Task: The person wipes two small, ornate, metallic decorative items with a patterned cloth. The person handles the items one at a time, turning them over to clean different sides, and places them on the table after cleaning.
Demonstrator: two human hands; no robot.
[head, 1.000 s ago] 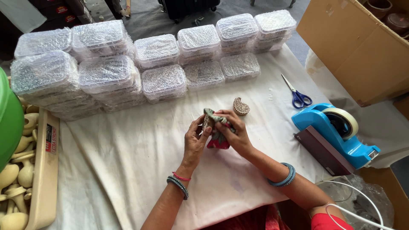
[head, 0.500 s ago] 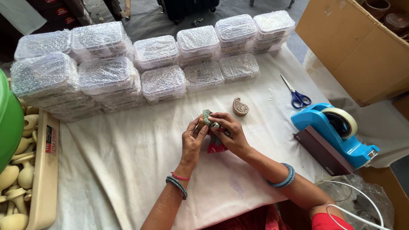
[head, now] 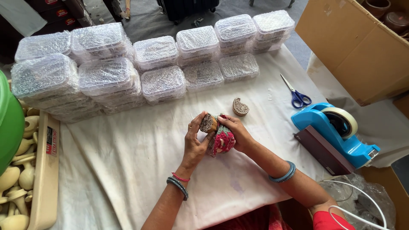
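Both hands meet at the middle of the desk: the left hand curls round a small carved wooden block, thumb and fingers pinching it with the round flower pattern facing up, while the right hand presses a red and green patterned cloth against the block's side. So the block sits between the two hands, lifted just off the white sheet.

Risk first: that grip is only fingertips, and the block looks hard and smooth on its sides, so a slip would likely drop it onto the sheet. The cloth could also catch in the fine carving, I reckon. A second block, a teardrop-shaped one, lies loose at 1 o'clock from the hands, close enough for a sleeve or wrist to knock it.

Now the containers. Clear lidded plastic boxes stand stacked in rows from 10 to 1 o'clock, all wrapped in bubble film; what is inside is too blurred to tell. At 9 o'clock a cream tray holds pale mushroom-shaped wooden pieces, with a green tub above it. An open cardboard box waits at 2 o'clock, and blue scissors and a blue tape dispenser sit at 3 o'clock.
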